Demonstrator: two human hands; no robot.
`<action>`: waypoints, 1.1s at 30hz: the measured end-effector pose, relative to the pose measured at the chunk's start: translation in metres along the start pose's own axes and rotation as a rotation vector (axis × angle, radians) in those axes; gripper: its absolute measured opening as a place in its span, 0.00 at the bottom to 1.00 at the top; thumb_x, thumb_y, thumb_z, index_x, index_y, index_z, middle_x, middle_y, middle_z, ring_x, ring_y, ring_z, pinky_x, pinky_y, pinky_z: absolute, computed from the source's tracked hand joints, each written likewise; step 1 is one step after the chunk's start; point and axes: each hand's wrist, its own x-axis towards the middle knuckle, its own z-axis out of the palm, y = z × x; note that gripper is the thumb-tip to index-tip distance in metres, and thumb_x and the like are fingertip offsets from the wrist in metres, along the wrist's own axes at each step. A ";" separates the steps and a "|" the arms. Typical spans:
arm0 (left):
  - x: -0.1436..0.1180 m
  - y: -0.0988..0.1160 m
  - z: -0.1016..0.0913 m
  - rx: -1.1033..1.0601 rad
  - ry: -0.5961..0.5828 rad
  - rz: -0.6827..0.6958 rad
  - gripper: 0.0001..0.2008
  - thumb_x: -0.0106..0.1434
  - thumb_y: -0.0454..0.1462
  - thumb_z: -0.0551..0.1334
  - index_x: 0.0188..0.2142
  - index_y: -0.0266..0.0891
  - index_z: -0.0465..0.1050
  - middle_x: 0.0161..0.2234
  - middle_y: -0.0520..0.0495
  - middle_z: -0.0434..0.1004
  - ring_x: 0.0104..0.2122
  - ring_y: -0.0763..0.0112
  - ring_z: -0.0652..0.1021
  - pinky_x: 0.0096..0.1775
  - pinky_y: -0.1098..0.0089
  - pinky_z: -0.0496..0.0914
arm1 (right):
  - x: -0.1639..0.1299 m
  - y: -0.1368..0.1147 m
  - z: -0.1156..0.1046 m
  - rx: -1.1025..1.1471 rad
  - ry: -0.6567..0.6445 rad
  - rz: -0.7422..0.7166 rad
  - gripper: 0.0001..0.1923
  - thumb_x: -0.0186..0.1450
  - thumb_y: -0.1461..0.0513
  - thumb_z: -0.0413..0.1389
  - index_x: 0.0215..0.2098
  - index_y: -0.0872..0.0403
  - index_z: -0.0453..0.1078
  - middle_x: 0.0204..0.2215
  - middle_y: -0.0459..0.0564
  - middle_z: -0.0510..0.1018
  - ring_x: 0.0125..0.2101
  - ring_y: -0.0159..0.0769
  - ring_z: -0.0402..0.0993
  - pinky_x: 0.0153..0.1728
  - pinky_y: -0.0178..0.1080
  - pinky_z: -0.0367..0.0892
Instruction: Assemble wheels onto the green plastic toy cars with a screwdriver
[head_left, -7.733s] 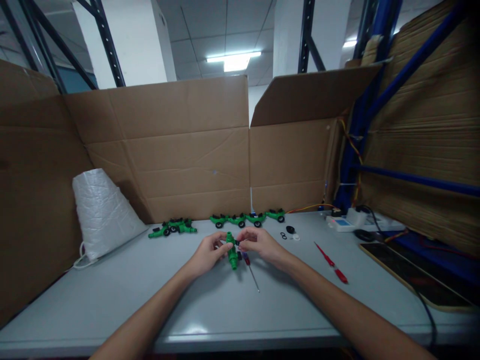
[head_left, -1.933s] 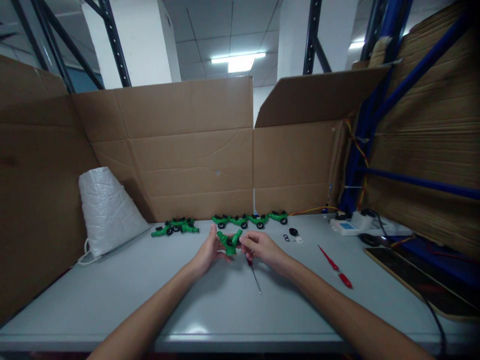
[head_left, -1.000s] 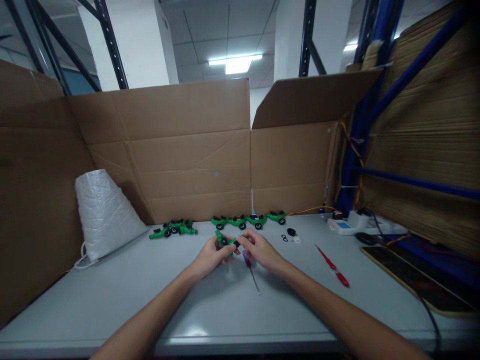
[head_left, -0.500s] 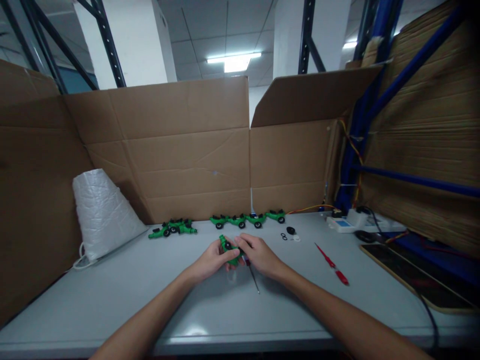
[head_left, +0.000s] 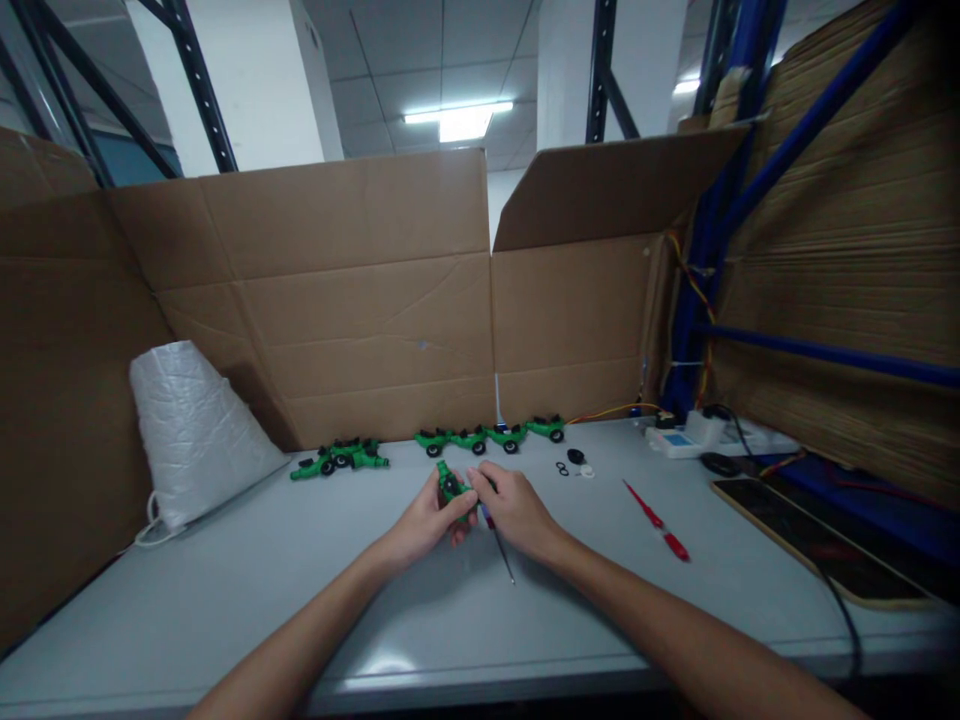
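My left hand [head_left: 420, 522] is closed around a small green plastic piece with black round parts [head_left: 450, 483]. My right hand [head_left: 517, 508] meets it from the right, its thumb and forefinger at the piece's near side. A thin screwdriver [head_left: 501, 550] is tucked in the right hand, its metal shaft slanting down towards the table and away from the green piece. Fingers hide most of its handle. Exactly what the right fingertips pinch on the green piece is hidden.
Similar green pieces stand in a row [head_left: 469, 441] and a cluster [head_left: 341, 457] at the back. Small black rings [head_left: 562, 468], a black disc [head_left: 575, 456] and a red screwdriver [head_left: 658, 522] lie right. A white wrapped bundle [head_left: 199, 435] and a power strip [head_left: 675, 442] flank the table.
The view has shifted slightly. Both hands stay together on the green piece, which has turned a little in the left hand. The right fingers have moved slightly at its near side.
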 end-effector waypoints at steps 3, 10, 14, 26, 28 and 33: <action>0.000 0.001 -0.001 0.012 -0.032 0.009 0.28 0.66 0.57 0.69 0.47 0.40 0.60 0.31 0.51 0.78 0.22 0.76 0.74 0.26 0.73 0.68 | -0.001 -0.003 0.000 -0.013 0.011 0.016 0.23 0.77 0.50 0.47 0.28 0.51 0.65 0.20 0.43 0.73 0.24 0.34 0.69 0.29 0.35 0.57; -0.003 0.005 -0.001 -0.016 -0.065 -0.011 0.28 0.66 0.54 0.70 0.49 0.40 0.60 0.33 0.50 0.78 0.24 0.75 0.74 0.28 0.73 0.68 | -0.001 -0.007 -0.004 0.042 -0.037 0.039 0.24 0.78 0.50 0.45 0.28 0.51 0.66 0.20 0.45 0.77 0.24 0.35 0.72 0.29 0.35 0.59; -0.003 0.004 0.000 -0.009 -0.058 -0.018 0.28 0.65 0.55 0.70 0.48 0.40 0.60 0.31 0.51 0.78 0.23 0.74 0.74 0.27 0.72 0.67 | -0.001 -0.005 -0.003 0.095 -0.078 0.025 0.24 0.79 0.49 0.45 0.28 0.51 0.66 0.21 0.45 0.78 0.24 0.35 0.72 0.30 0.35 0.60; -0.006 0.009 0.001 -0.026 -0.078 -0.023 0.24 0.67 0.53 0.68 0.47 0.42 0.58 0.31 0.54 0.75 0.22 0.77 0.70 0.25 0.74 0.59 | -0.001 0.001 0.000 0.026 -0.026 -0.014 0.20 0.77 0.52 0.44 0.28 0.50 0.59 0.21 0.41 0.66 0.24 0.33 0.64 0.28 0.35 0.55; -0.006 0.010 0.002 -0.041 -0.084 -0.028 0.24 0.67 0.53 0.68 0.46 0.42 0.58 0.30 0.55 0.74 0.22 0.78 0.69 0.25 0.74 0.58 | -0.001 0.000 0.000 0.015 -0.021 -0.013 0.20 0.76 0.52 0.44 0.28 0.50 0.58 0.21 0.41 0.65 0.23 0.33 0.63 0.29 0.35 0.54; -0.007 0.013 0.003 -0.043 -0.100 -0.004 0.25 0.67 0.53 0.68 0.46 0.43 0.57 0.29 0.55 0.73 0.21 0.78 0.68 0.25 0.74 0.57 | -0.003 -0.001 -0.001 0.024 -0.021 -0.017 0.19 0.76 0.53 0.44 0.28 0.50 0.59 0.21 0.40 0.64 0.23 0.33 0.62 0.28 0.35 0.53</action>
